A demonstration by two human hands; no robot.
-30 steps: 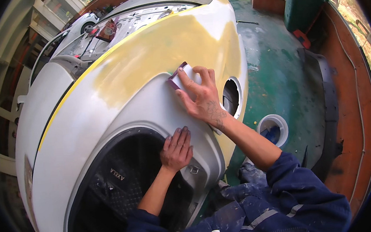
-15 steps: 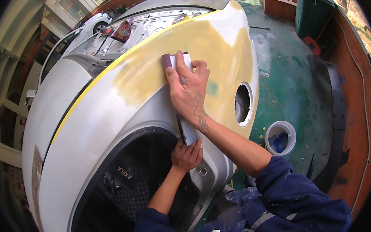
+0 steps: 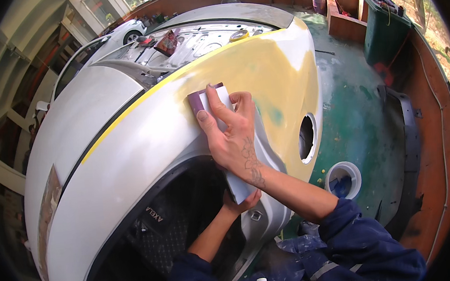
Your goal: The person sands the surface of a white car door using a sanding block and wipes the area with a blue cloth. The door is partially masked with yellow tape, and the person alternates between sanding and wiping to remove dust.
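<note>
- Sanding block [image 3: 207, 100], purple-sided with a white face, lies flat on the yellow-filled area of the car's rear quarter panel [image 3: 130, 148], just above the wheel arch [image 3: 152, 220].
- Right hand [image 3: 230, 135] presses on top of the block: fingers spread and laid over its upper face, thumb along the near edge, so it is pinned under the palm side rather than clenched in a fist.
- Left hand [image 3: 240, 200] sits lower, at the panel's edge by the wheel arch, partly hidden under the right forearm; its fingers look curled on that edge, though whether they truly grip cannot be told.
- Block looks light and fairly stiff, probably with a slightly soft body; it is best held from above by its long sides, with flat, even pressure.
- Panel is rigid sheet metal, dusty and smooth, likely slippery under a palm.
- White bucket [image 3: 342, 179] stands on the green floor [image 3: 349, 104] to the right, well apart from both hands.
</note>
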